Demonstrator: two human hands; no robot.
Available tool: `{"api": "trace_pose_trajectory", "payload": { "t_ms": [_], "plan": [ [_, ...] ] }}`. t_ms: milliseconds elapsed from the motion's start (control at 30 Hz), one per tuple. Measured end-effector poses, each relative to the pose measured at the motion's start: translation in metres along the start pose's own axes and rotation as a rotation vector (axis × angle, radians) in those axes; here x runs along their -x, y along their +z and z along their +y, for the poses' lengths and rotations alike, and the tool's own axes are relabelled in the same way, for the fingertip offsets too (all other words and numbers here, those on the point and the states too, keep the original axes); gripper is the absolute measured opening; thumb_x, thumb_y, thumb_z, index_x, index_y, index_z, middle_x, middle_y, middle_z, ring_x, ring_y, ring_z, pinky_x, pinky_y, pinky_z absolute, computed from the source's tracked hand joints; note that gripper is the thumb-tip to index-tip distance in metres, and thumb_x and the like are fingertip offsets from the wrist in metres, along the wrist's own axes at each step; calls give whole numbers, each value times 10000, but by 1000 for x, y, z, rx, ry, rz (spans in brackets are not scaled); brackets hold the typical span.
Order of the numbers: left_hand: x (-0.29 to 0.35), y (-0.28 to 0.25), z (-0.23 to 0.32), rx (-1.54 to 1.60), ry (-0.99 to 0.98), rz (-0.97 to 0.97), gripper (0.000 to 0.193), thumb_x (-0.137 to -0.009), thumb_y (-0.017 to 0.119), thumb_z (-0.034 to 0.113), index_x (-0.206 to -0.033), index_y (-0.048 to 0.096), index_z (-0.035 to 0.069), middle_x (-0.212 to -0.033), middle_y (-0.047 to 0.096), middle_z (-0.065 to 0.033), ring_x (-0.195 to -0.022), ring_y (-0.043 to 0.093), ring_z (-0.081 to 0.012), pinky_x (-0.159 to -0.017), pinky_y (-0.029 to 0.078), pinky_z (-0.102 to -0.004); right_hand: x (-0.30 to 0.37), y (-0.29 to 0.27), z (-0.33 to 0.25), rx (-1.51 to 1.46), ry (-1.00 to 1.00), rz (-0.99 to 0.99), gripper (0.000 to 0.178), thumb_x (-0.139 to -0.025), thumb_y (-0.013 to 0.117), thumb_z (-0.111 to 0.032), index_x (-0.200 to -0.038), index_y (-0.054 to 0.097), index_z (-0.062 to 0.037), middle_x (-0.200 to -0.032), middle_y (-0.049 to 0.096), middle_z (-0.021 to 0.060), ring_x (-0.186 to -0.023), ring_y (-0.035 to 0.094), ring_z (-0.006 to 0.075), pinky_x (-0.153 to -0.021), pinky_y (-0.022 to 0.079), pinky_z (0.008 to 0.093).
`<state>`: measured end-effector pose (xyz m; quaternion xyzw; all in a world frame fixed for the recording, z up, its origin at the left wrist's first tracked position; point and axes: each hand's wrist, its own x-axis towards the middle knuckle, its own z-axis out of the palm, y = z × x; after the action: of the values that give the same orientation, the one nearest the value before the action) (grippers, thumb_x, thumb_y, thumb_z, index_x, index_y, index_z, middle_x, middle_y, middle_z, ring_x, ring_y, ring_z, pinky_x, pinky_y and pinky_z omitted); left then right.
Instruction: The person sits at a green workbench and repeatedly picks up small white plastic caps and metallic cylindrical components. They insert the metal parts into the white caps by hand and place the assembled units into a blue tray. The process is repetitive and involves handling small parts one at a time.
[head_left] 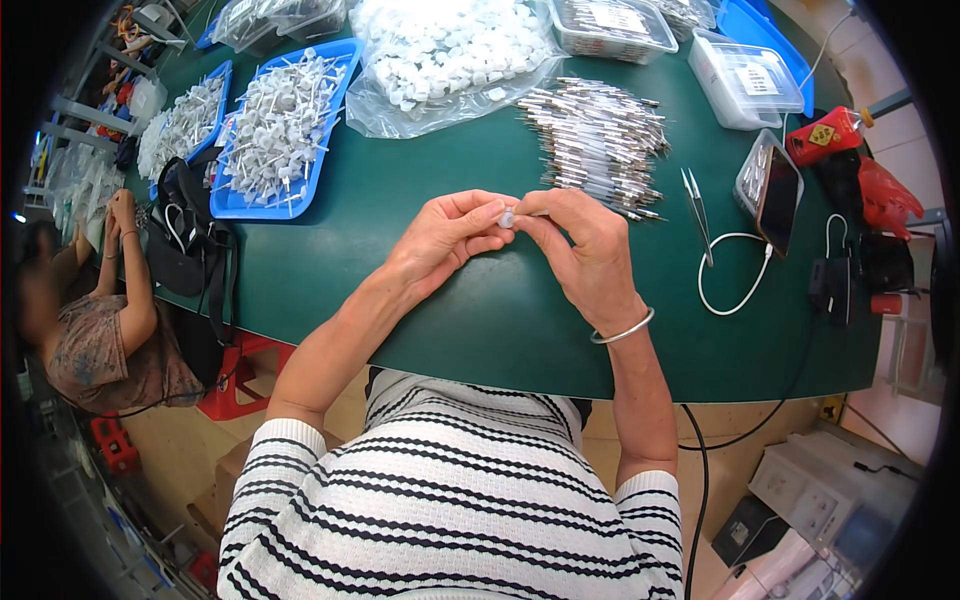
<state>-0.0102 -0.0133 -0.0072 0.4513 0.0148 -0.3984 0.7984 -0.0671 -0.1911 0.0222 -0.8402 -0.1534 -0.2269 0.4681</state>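
Above the green table, my two hands meet at a small white plastic piece (506, 217). My left hand (458, 232) pinches it between thumb and fingers. My right hand (578, 240), with a silver bangle at the wrist, has its thumb and forefinger closed at the piece's right side; whatever sits between those fingertips is too small to make out. Just beyond my right hand lies a pile of thin metal-tipped rods (600, 140). A clear bag of white plastic caps (450, 55) rests beyond my left hand.
At left, a blue tray (301, 207) holds white pieces with stems; a black bag (185, 225) lies beside it. Tweezers (697, 215), a phone (778, 200) with a white cable and a clear plastic box (725, 90) are at right. Another person (105, 330) sits at far left.
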Motion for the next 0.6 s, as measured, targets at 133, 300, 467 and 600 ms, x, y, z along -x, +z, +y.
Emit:
{"api": "trace_pose_trajectory", "payload": {
  "t_ms": [133,300,467,600],
  "plan": [
    [-1,-2,-2,23,16,-6,170,-902,606,132,-1008,619,-1,-899,653,-59,-771,639,-98,-697,556,-189,0,1,0,-2,-1,4,135,-755,682,-13,-881,640,-29,-772,647,92,-675,609,240,-603,491,325],
    [0,-2,-3,34,21,4,183,-903,603,123,-1032,615,-6,-920,653,-61,-777,638,-91,-710,556,-186,4,7,-1,-109,145,31,100,-764,682,-13,-858,652,-29,-752,646,84,-656,603,194,-588,485,285],
    [0,-2,-1,77,22,-3,214,-901,603,118,-1065,608,-19,-951,657,-79,-818,652,-115,-735,559,-190,2,11,-2,-321,315,75,57,-797,672,-17,-850,653,-12,-755,638,51,-649,586,113,-585,471,241],
    [2,1,2,75,20,5,234,-898,604,112,-1087,604,-26,-972,659,-95,-841,659,-136,-746,559,-194,4,10,1,-374,382,77,45,-814,662,-17,-853,650,0,-771,626,37,-637,571,95,-588,466,226]
  ]
}}
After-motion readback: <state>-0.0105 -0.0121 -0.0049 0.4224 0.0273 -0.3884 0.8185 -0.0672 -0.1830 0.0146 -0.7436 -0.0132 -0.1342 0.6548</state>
